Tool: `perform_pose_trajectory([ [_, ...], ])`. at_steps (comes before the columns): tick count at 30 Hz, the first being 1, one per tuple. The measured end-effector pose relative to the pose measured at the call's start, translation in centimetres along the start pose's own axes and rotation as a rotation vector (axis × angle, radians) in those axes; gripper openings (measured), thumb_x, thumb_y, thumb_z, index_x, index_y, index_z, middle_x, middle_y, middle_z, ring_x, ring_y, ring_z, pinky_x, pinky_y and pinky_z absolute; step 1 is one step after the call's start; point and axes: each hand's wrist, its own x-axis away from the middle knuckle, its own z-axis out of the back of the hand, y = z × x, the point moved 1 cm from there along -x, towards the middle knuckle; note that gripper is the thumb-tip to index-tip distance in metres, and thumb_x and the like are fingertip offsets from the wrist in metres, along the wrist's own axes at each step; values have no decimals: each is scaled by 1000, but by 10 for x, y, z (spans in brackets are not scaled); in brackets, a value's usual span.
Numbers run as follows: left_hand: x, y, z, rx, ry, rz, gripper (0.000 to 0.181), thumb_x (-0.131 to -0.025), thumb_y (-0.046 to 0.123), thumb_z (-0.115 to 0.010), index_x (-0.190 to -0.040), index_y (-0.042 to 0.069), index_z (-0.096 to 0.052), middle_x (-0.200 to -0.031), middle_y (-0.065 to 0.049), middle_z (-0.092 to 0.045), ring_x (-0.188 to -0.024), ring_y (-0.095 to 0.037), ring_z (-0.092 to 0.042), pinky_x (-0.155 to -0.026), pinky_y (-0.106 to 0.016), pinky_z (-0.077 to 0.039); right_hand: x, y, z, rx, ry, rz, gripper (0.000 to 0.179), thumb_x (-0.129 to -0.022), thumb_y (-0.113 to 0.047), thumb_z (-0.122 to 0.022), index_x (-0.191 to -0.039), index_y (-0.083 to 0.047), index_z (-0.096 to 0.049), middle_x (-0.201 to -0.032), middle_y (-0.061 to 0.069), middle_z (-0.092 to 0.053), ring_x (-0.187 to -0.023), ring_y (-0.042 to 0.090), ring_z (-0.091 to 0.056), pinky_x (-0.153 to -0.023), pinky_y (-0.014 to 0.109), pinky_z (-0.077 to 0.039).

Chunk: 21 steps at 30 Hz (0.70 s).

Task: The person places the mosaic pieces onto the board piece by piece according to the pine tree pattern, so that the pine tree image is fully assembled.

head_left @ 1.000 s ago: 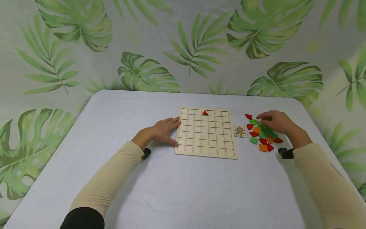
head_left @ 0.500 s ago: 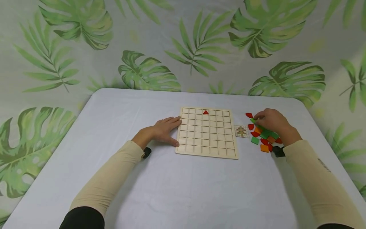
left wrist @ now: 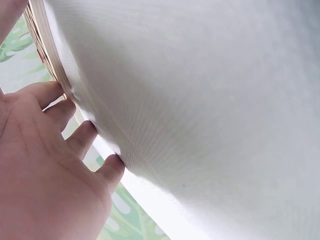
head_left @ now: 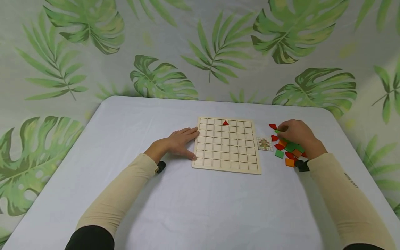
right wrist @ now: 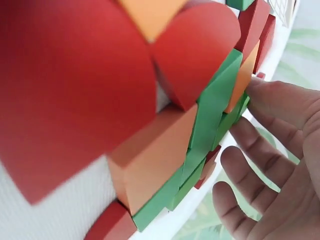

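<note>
My left hand (head_left: 181,143) lies with fingers spread at the left edge of a wooden grid board (head_left: 225,160), thumb and fingertips touching its rim. In the left wrist view, the fingertips (left wrist: 116,162) rest on the white cloth beside the board's edge (left wrist: 47,45). One red triangle (head_left: 225,123) sits in the board's top row. To the right, my right hand (head_left: 299,135) pinches a green tile (head_left: 276,131) between thumb and index finger at the far side of a tile pile. In the right wrist view, the other fingers of this hand (right wrist: 285,160) are loosely bent.
A small card (head_left: 265,144) with a tree pattern on a grid lies between the board and the pile. Loose red pieces (head_left: 272,126), orange squares (head_left: 290,162) and green squares (head_left: 279,154) lie partly overlapping. A white cloth covers the table (head_left: 200,208).
My right hand has moved slightly left over the pile, and its thumb and index finger have come together on the green tile. The left hand stays at the board.
</note>
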Motion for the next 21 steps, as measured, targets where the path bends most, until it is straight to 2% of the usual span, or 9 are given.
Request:
perform_pose_trajectory([
  [8,0,-1,0,28,-2,3,104,-84,53,-73,-161,18,-13,-170,0,-2,-158,-29,-4,-125,-56,-12,-2,-1,-1,8,-29,-1,46,-92,-22,-63,-128,6,-58,-122,32,-61,-105,43,-55,-96,61,-47],
  [17,1,-1,0,45,3,13,105,-83,55,-73,-161,20,-14,-170,4,-2,-158,-27,-4,-126,-55,-11,-6,1,-3,9,-35,-13,49,-91,-22,-61,-129,8,-57,-126,32,-58,-110,45,-52,-100,63,-44],
  [21,1,-2,1,42,1,14,105,-82,56,-73,-161,20,-14,-170,4,-2,-158,-27,-4,-126,-55,-11,-3,-2,0,-11,-16,-7,52,-89,-24,-63,-131,7,-56,-126,32,-58,-108,44,-53,-96,61,-47],
])
